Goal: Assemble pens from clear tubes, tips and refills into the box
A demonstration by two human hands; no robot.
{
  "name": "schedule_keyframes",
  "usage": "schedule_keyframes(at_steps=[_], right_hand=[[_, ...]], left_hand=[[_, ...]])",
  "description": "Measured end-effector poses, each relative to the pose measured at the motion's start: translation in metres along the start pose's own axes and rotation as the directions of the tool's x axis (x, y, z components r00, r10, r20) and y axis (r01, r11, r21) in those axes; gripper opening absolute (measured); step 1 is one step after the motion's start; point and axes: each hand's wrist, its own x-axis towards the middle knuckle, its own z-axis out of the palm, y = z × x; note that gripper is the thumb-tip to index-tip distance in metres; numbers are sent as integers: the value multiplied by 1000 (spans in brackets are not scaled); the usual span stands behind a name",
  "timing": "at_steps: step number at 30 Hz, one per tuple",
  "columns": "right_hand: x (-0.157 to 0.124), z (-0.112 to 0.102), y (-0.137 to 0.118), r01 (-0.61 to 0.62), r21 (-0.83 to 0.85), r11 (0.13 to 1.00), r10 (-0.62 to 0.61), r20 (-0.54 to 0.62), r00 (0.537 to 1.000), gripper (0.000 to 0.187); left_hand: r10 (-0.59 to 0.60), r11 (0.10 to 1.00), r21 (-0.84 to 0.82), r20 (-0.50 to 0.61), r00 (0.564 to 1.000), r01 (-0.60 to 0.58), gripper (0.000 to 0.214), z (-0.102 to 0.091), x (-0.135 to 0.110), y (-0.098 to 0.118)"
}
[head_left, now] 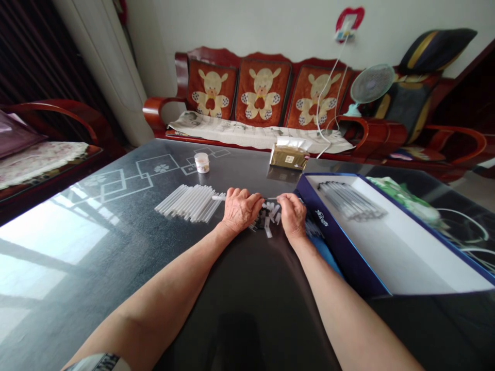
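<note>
My left hand [240, 208] is closed around a clear plastic pen barrel [218, 197] whose end sticks out to its left. My right hand [293, 214] is pinched on a thin refill [271, 198] that points toward the left hand. Between and under both hands lies a small heap of white and dark pen caps [269, 217]. A row of several clear pen barrels [190, 203] lies on the dark table just left of my left hand. Right of my right hand stands an open blue box [350, 257] with a bundle of refills [350, 202] in it.
A tissue pack [289, 154] and a small white jar [201, 162] stand farther back on the glossy table [116, 247]. Behind are a red wooden sofa [263, 93], a small fan [370, 85] and white cables. A green bag [402, 196] lies beyond the box.
</note>
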Motion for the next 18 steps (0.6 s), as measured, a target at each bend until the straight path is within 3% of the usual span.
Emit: schedule_keyframes(at_steps=[2, 4, 7, 9, 11, 14, 18], right_hand=[[5, -1, 8, -104, 65, 992, 109, -76, 991, 24], [7, -1, 11, -108, 73, 991, 117, -137, 984, 27], [2, 1, 3, 145, -105, 984, -163, -178, 970, 31], [-4, 4, -7, 369, -251, 895, -393, -51, 918, 33], [-11, 7, -14, 505, -332, 797, -487, 142, 862, 31], [-16, 9, -15, 557, -375, 741, -460, 321, 828, 27], [-14, 6, -10, 519, -348, 781, -402, 355, 844, 26]], left_hand=[[-27, 1000, 10, -10, 1000, 27, 36, 2, 0, -2], [-35, 999, 17, -11, 999, 35, 35, 5, 0, -3], [-36, 999, 25, -9, 999, 36, 34, 6, 0, -4], [-21, 999, 26, -6, 1000, 21, 34, 6, 0, -3], [-2, 1000, 25, -3, 1000, 3, 34, 4, 0, -2], [14, 1000, 21, 1, 1000, -14, 33, 2, 0, 0], [41, 999, 4, 6, 999, -41, 30, 1, 0, 0]])
